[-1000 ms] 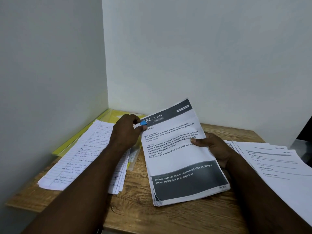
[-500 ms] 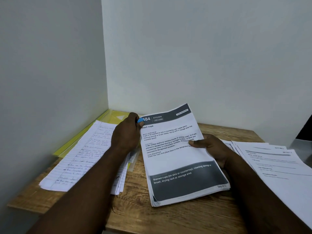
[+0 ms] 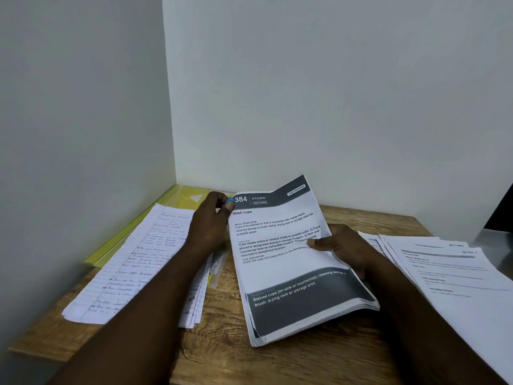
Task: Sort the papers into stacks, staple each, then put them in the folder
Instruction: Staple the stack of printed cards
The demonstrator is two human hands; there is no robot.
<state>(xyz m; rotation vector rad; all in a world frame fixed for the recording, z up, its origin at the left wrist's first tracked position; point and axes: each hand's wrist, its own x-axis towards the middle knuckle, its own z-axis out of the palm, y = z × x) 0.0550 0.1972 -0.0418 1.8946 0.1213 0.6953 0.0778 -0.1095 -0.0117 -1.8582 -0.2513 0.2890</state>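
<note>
A stack of printed sheets (image 3: 286,273), headed "384 KITCHEN – Wash cups", stands tilted with its lower edge on the wooden table (image 3: 277,362). My left hand (image 3: 206,229) grips a small blue tool (image 3: 229,201) at the stack's top left corner; only the tool's tip shows. My right hand (image 3: 344,245) holds the stack's right edge, thumb on the top page. Handwritten lined pages (image 3: 133,268) lie to the left, partly over a yellow folder (image 3: 122,240) against the left wall.
Loose printed sheets (image 3: 449,273) are fanned out on the right and reach past the table's edge. Walls close the table in at the left and back. A dark object (image 3: 502,212) and a grey surface sit at the far right.
The printed stack has sunk a little and lies flatter. Both hands keep the same hold, my left hand staying at the top left corner.
</note>
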